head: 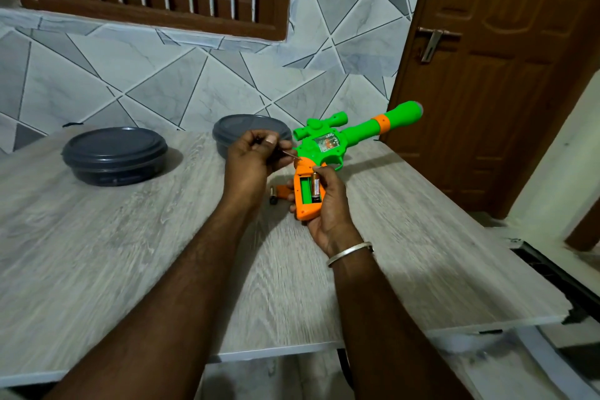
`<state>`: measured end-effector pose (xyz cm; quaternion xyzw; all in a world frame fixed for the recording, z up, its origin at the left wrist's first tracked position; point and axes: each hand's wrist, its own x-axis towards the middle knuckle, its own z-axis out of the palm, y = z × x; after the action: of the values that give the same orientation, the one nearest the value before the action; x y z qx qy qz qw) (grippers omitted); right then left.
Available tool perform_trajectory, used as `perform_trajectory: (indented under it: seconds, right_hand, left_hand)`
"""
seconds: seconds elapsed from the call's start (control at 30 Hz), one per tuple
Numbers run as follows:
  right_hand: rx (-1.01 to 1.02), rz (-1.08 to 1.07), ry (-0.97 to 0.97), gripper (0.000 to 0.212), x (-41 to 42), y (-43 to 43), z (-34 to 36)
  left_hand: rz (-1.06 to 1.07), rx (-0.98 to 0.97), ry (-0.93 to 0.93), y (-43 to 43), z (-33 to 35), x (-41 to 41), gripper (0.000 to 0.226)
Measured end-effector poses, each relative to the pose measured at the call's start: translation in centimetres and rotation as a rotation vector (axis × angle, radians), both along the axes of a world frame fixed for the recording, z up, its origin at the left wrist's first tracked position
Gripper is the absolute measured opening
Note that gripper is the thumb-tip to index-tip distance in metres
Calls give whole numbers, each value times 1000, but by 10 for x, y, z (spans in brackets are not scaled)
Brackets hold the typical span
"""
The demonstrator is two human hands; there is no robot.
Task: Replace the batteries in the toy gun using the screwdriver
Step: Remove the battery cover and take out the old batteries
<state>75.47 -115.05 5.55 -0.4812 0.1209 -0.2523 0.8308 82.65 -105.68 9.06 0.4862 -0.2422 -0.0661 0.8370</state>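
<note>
At the far left of the table [130, 253] stood a dark lidded container [113, 156], with a second container [250, 131] further along by the wall. In front of that one, the left hand [256, 156] was clenched round the screwdriver [290, 154], whose thin shaft pointed right, its tip near the top of the orange grip. Below it, a loose battery [273, 199] lay on the table beside what seemed to be the orange cover [283, 191]; blur made that uncertain.

The toy gun [341, 136] was held above the table, barrel aimed toward the door [503, 75]. The right hand [328, 211] grasped the grip from below, thumb at the top of the one seated battery [315, 187]; the slot beside it showed bare green.

Whether cells were going in or coming out could not be told. Either way, the step would go best with the grip held steady and compartment facing up, the screwdriver tip kept off the contacts, and each cell matched to its polarity marks and pressed spring-end first.
</note>
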Motion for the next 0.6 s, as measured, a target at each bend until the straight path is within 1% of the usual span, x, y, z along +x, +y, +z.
perform_trajectory:
  seconds: [0.1, 0.17, 0.2, 0.27, 0.33, 0.4, 0.43, 0.5, 0.6]
  right_hand:
    - [32, -16, -4, 34, 0, -1, -1]
    - [56, -25, -9, 34, 0, -2, 0]
    - [63, -32, -13, 35, 1, -2, -1]
    - [76, -50, -20, 35, 4, -2, -1]
    - [113, -70, -65, 34, 6, 0, 0]
    - [167, -79, -142, 30, 6, -1, 1]
    - [178, -87, -163, 26, 6, -2, 1]
    - [182, -83, -194, 23, 5, -3, 1]
    - [202, -50, -232, 25, 3, -3, 3]
  left_hand:
    - [41, -139, 95, 6, 8, 0, 22]
    - [90, -127, 122, 10, 11, -2, 29]
    - [112, -70, 99, 11, 11, -4, 30]
    - [96, 134, -29, 11, 7, -7, 29]
    - [15, 368, -243, 7, 0, -10, 25]
    - [-20, 546, -494, 1, -9, -12, 8]
    - [-17, 602, -579, -2, -11, -13, 7]
    - [-9, 631, -608, -6, -16, -14, 19]
    - [-38, 575, -548, -7, -16, -18, 17]
